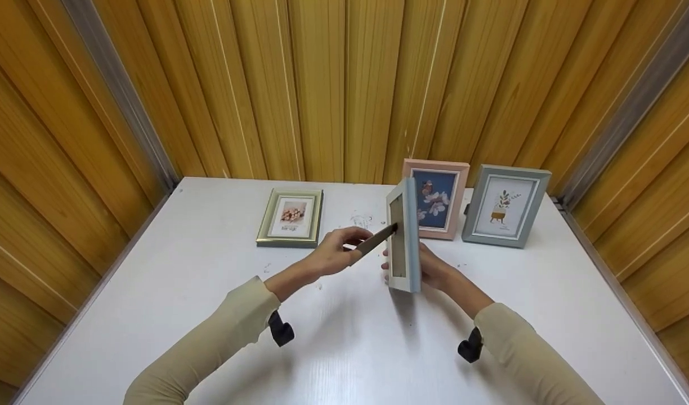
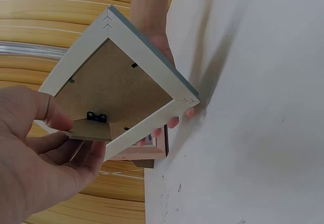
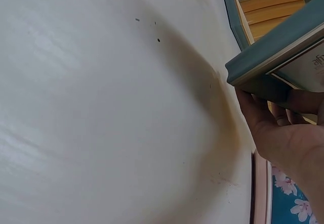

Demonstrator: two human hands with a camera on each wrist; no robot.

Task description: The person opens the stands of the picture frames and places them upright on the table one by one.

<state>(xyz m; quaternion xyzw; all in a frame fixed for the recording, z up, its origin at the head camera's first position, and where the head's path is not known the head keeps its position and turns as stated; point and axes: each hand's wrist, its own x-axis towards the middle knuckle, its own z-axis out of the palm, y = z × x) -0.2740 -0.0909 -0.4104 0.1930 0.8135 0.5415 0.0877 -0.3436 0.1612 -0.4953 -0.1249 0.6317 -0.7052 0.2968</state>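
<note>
A light blue picture frame point(image 1: 413, 236) is held up off the table, its brown back panel point(image 2: 101, 82) turned toward the left hand. My right hand point(image 1: 434, 267) grips the frame's lower edge, with fingertips showing on the back side. My left hand point(image 1: 339, 250) pinches the stand leg point(image 1: 374, 241), which sticks out from the back on a black hinge point(image 2: 96, 117). In the right wrist view, the right hand point(image 3: 288, 128) has its thumb on the front and its fingers underneath. Part of the frame's printed picture point(image 3: 309, 70) shows there.
Behind the held frame stands a pink frame point(image 1: 450, 214) with a flower picture, partly covered. Right of it stands a grey-green frame point(image 1: 519, 242). A gold-green frame point(image 1: 316, 216) is at the left on the white table point(image 1: 181, 270). Wood-patterned walls point(image 1: 322, 90) enclose the table.
</note>
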